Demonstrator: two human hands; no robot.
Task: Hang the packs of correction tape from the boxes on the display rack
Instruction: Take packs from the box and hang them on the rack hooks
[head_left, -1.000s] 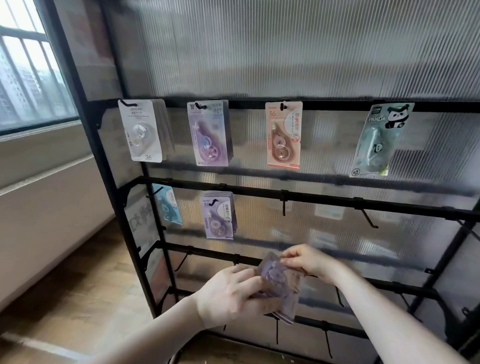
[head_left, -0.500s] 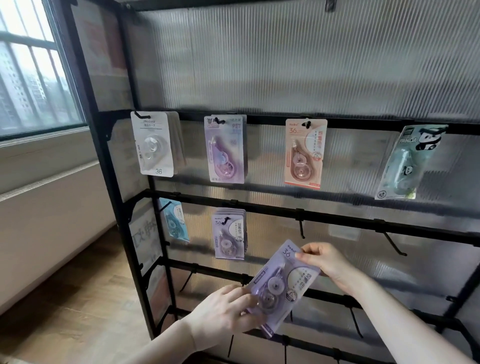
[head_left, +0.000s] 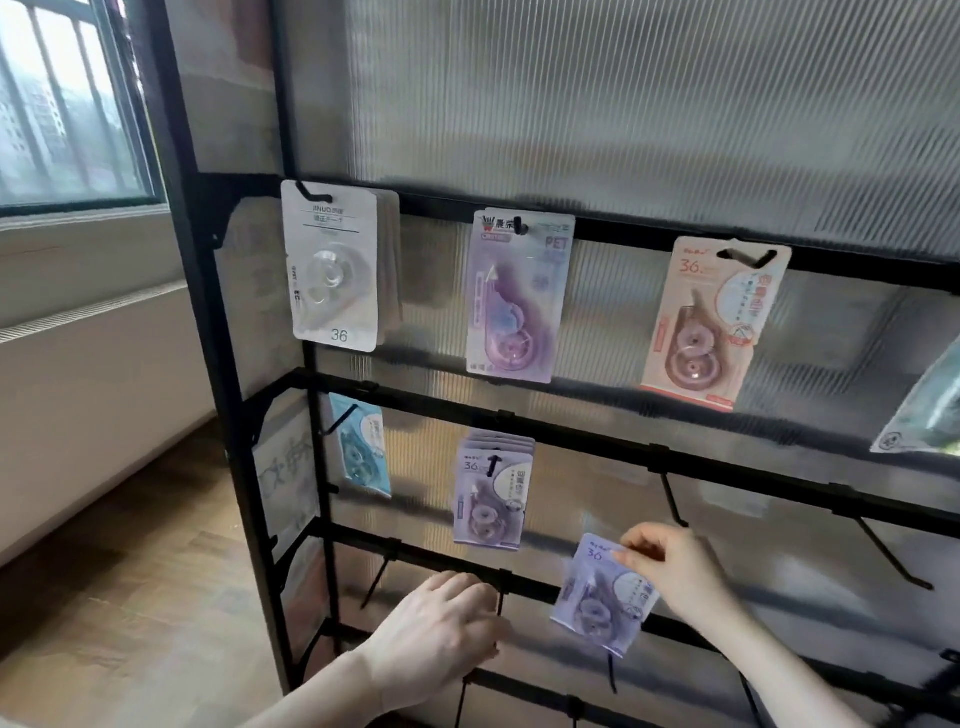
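Correction-tape pack (head_left: 602, 597), lilac, pinched at its top right corner by the right hand (head_left: 675, 571), thumb and forefinger clamped on the card beside the printed 36. Hangs tilted below that grip, blister side toward the camera, in front of the display rack (head_left: 208, 364) and just below and right of the matching lilac stack (head_left: 491, 493) on the middle rail. Held by the corner, probably to leave the hanger slot free for a peg. Not yet on any hook.

Left hand (head_left: 441, 629) lower and to the left, back toward the camera, fingers curled down near a short black hook (head_left: 501, 597) on the lower rail; nothing visible in it, though the fingertips stay hidden, so cannot tell for sure whether anything is gripped. Perhaps there to steady or find a peg.

Along the top rail: a white pack (head_left: 332, 265), a purple pack (head_left: 514, 296), a pink pack (head_left: 706, 322), each on its own hook, so sorted by kind. A blue pack (head_left: 361, 452) on the middle rail at left. Likely destination: the lilac stack or the bare hook to its right.
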